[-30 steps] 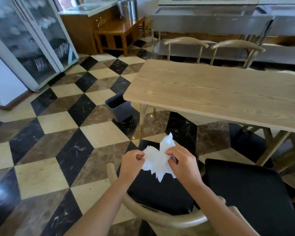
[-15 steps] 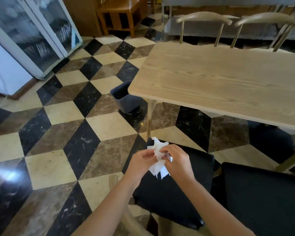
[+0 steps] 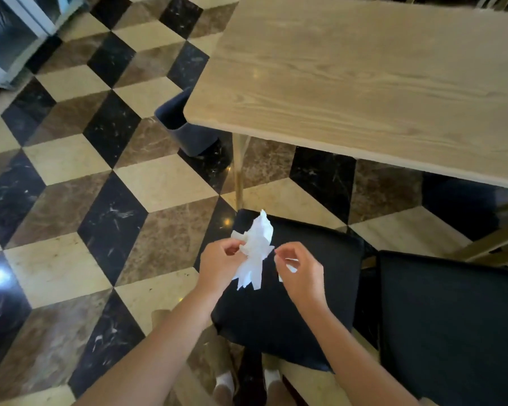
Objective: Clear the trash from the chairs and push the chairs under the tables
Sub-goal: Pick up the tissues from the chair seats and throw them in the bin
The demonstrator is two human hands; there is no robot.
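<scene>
Looking like a restaurant dining rm. Wood table [image 3: 364, 83], 2 black-seat chairs [image 3: 291, 288], glass-door cabinet [image 3: 9, 36] sitting on checkered marble floor [image 3: 71, 186].

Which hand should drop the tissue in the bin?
Left. The left hand already grips the tissue, and the bin stands on the floor ahead on that side. The right hand pinches only a small scrap and lies farther from it.
</scene>
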